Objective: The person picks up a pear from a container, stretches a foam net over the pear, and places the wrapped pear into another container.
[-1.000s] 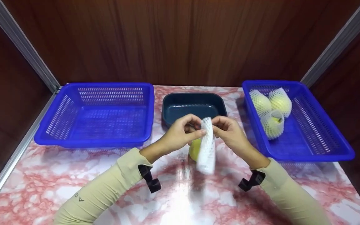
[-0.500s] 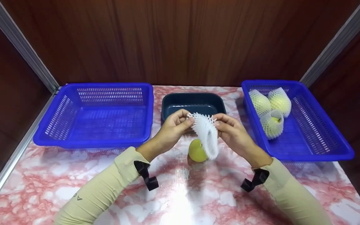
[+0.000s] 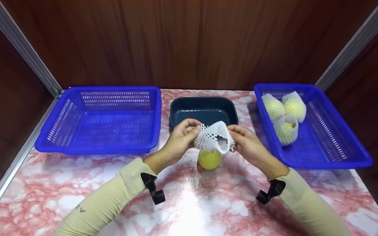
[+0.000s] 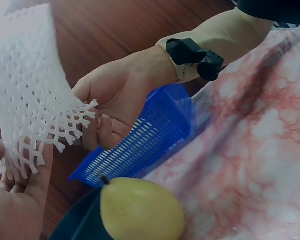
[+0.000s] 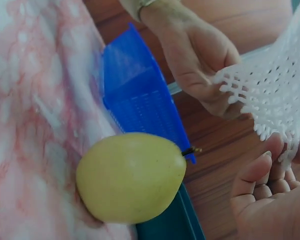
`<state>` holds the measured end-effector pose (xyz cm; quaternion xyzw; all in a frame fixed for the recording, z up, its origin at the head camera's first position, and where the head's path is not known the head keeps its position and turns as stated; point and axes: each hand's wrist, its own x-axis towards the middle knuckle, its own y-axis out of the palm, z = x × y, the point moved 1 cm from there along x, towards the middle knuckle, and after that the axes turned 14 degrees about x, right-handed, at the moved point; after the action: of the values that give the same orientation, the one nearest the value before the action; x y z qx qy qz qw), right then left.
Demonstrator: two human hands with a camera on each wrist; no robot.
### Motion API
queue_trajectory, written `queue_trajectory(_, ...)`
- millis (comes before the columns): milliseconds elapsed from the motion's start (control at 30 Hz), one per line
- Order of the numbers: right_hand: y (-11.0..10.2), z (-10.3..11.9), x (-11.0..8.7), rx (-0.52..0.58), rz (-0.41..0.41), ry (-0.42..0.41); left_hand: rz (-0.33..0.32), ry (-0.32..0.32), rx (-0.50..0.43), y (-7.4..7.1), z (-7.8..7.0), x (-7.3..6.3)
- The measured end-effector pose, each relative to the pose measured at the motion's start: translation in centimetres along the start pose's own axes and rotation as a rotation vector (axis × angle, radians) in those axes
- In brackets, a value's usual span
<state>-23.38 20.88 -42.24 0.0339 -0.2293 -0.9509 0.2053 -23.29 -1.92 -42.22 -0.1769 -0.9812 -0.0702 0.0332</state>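
A white foam net sleeve (image 3: 207,137) is stretched between both hands above a bare yellow-green pear (image 3: 209,160). My left hand (image 3: 182,137) pinches its left edge between thumb and fingers. On the opposite edge, my right hand (image 3: 246,141) pinches the mesh. One end of the sleeve gapes open toward the head camera. Upright on the tabletop, the pear (image 5: 132,177) has its dark stem at the top and stands apart from the hands. In the left wrist view, the net's fringed rim (image 4: 65,127) hangs between the two hands.
A dark teal basin (image 3: 203,109) stands behind the hands. To the left is a blue perforated basket (image 3: 116,127). Another blue basket (image 3: 317,144) on the right holds three pears (image 3: 294,106) in foam nets. Wooden panels (image 3: 189,42) enclose the marbled tabletop (image 3: 126,203).
The foam net has gone from a narrow hanging strip to a spread, opened sleeve. Both hands have moved slightly apart, and more of the pear shows beneath.
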Motion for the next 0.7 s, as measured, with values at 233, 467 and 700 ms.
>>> queue_trajectory(233,-1.2,-1.6,-0.1,-0.116,-0.096,0.097,-0.032,-0.064,0.093,-0.2,2.5,-0.5)
queue_trajectory(467,-2.6,-3.8,-0.1,-0.168,-0.108,0.166,-0.084,-0.040,0.261,-0.7,5.2,-0.6)
queue_trajectory(700,-3.1,-4.9,0.0,-0.288,-0.123,0.132,-0.027,-0.026,0.452,-1.0,5.9,-0.7)
